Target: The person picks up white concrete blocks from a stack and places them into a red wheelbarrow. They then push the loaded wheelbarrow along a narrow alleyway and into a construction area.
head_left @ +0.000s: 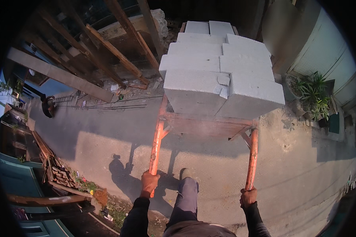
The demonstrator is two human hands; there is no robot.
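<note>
An orange-red handcart (pixel 201 120) stands in front of me, its two handles reaching back on either side of my legs. Closed round the left cart handle (pixel 156 144) is my left hand (pixel 149 182). My right hand (pixel 248 196) grips the end of the right cart handle (pixel 252 158). Stacked on the cart is a load of large pale blocks (pixel 192 61), stepped up in rows toward the far end. Two small broken pieces (pixel 223 80) lie on the nearest blocks. The cart's wheels are hidden.
Wooden posts (pixel 118 55) lean at the far left above rubble. Potted plants (pixel 314 98) stand by a pale wall on the right. A pile of wood and bricks (pixel 57 166) lies at the left roadside. Another person (pixel 48 106) is farther off on the left along the concrete road (pixel 103 134).
</note>
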